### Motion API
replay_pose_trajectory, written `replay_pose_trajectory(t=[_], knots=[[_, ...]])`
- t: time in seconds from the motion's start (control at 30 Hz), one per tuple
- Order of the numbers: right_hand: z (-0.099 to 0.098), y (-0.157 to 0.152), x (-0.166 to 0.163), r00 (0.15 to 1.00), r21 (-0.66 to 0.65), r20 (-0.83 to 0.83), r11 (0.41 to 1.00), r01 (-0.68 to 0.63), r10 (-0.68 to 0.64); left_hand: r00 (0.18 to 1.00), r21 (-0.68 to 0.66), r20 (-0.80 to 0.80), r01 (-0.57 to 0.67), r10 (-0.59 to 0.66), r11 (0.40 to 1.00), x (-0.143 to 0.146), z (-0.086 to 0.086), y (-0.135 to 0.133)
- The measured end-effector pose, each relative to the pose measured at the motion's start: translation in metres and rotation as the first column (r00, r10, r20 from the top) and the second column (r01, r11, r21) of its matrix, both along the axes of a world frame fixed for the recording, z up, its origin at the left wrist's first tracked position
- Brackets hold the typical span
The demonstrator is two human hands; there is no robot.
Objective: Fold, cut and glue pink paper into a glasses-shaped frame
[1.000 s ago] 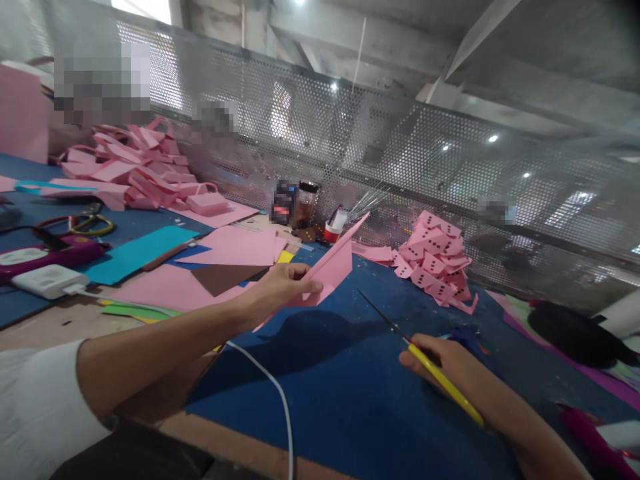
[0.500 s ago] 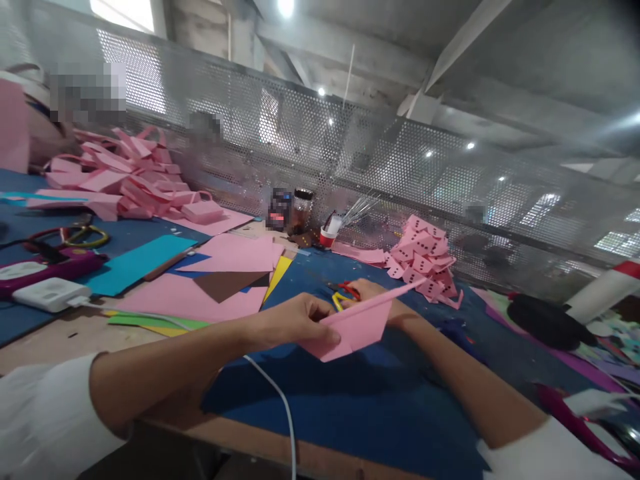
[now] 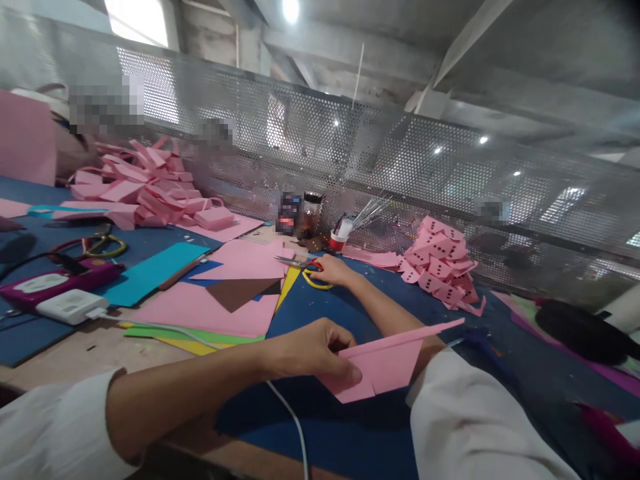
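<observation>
My left hand (image 3: 325,350) is closed on a folded piece of pink paper (image 3: 387,363), pinching its left end between thumb and fingers. The piece has a narrow folded strip along its top and a small slit at its lower edge. Farther off, my right hand (image 3: 334,270) has its fingers at the handles of a pair of scissors (image 3: 316,283), one loop red and the other yellow. The blades point left over the edge of the pink sheets (image 3: 245,257). The right forearm passes behind the pink piece.
A heap of pink paper pieces (image 3: 150,183) lies back left, and dotted pink pieces (image 3: 440,260) are piled back right. Beside a red-and-white cup (image 3: 340,239) stands a jar (image 3: 313,210). A white cable (image 3: 295,417) crosses the blue mat (image 3: 365,433). More scissors (image 3: 107,245) lie left.
My right hand has moved away and to the left with the scissors, toward the pink sheets. The pink piece in my left hand sits lower and slightly farther right in view.
</observation>
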State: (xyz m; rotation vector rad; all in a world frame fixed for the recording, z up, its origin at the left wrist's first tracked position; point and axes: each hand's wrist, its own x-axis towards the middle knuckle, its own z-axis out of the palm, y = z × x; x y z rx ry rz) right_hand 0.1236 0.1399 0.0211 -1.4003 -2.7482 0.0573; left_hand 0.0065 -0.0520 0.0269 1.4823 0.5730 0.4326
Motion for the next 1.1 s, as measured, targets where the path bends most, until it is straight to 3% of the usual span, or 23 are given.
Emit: replay_pose_trajectory(t=[0.23, 0.5, 0.63, 0.73, 0.83, 0.87, 0.93, 1.03, 1.1], knots=[[-0.006, -0.001, 0.017, 0.995, -0.005, -0.097, 1.0, -0.009, 0.009, 0.998, 0.017, -0.046, -0.042, 0.043, 0.999, 0.001, -0.005, 0.004], [0.016, -0.047, 0.098, 0.93, 0.087, -0.359, 0.989, 0.12, -0.081, 0.995, 0.0, -0.066, -0.072, 0.072, 0.997, 0.003, -0.007, 0.011], [0.025, -0.078, 0.144, 0.84, 0.11, -0.517, 0.96, 0.257, -0.165, 0.993, 0.01, -0.06, -0.105, 0.105, 0.994, 0.002, -0.005, 0.014], [0.029, -0.11, 0.173, 0.732, 0.17, -0.651, 0.901, 0.4, -0.202, 0.99, 0.006, -0.067, -0.127, 0.127, 0.992, 0.002, -0.006, 0.02], [0.032, -0.153, 0.181, 0.662, 0.25, -0.73, 0.834, 0.491, -0.171, 0.986, 0.02, -0.106, -0.126, 0.128, 0.992, 0.006, -0.012, 0.027], [0.032, -0.169, 0.177, 0.662, 0.282, -0.737, 0.826, 0.488, -0.14, 0.984, 0.028, -0.126, -0.123, 0.126, 0.992, 0.008, -0.014, 0.029], [0.03, -0.198, 0.164, 0.745, 0.368, -0.667, 0.864, 0.344, -0.012, 0.979, 0.042, -0.161, -0.122, 0.127, 0.992, 0.013, -0.018, 0.032], [0.019, -0.229, 0.142, 0.885, 0.343, -0.439, 0.939, 0.007, 0.153, 0.969, 0.07, -0.201, -0.13, 0.142, 0.989, 0.019, -0.021, 0.035], [0.009, -0.237, 0.132, 0.925, 0.308, -0.322, 0.946, -0.101, 0.204, 0.965, 0.108, -0.232, -0.1, 0.123, 0.989, 0.021, -0.02, 0.036]])
